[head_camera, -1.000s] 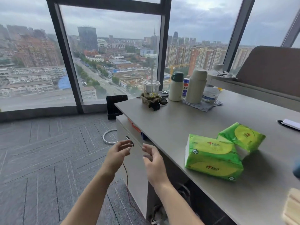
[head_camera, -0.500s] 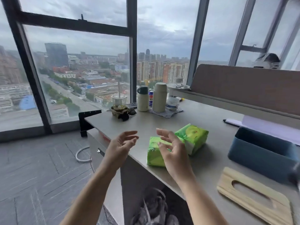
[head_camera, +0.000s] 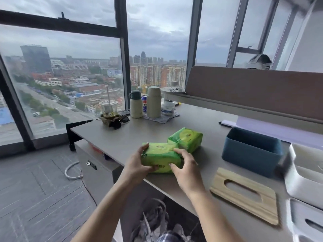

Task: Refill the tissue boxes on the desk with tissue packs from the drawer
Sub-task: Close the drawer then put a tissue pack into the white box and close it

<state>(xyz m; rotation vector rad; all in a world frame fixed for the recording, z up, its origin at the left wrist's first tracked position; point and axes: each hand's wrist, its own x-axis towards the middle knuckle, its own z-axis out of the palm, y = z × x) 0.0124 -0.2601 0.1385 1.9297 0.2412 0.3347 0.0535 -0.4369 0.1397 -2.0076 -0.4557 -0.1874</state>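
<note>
Two green tissue packs lie on the grey desk [head_camera: 132, 131] near its front edge. My left hand [head_camera: 136, 165] grips the left end of the nearer tissue pack [head_camera: 160, 154], fingers on top and thumb at the front. My right hand [head_camera: 187, 168] closes on its right end. The farther tissue pack [head_camera: 186, 138] lies just behind, touching it. To the right stands an open blue tissue box [head_camera: 250, 154], with its wooden slotted lid [head_camera: 244, 194] flat on the desk in front. A white tissue box [head_camera: 304, 180] sits at the right edge, blurred.
A drawer cabinet [head_camera: 94, 165] stands under the desk's left end. Two flasks [head_camera: 153, 102], a can and a lidded cup with a straw [head_camera: 108, 107] stand at the back by the window. A brown partition [head_camera: 253, 88] runs behind the desk. A bag of rubbish [head_camera: 153, 220] is below.
My view swung right from the drawer cabinet to the desk. Both hands rose from the drawer front and closed on the nearer green tissue pack.
</note>
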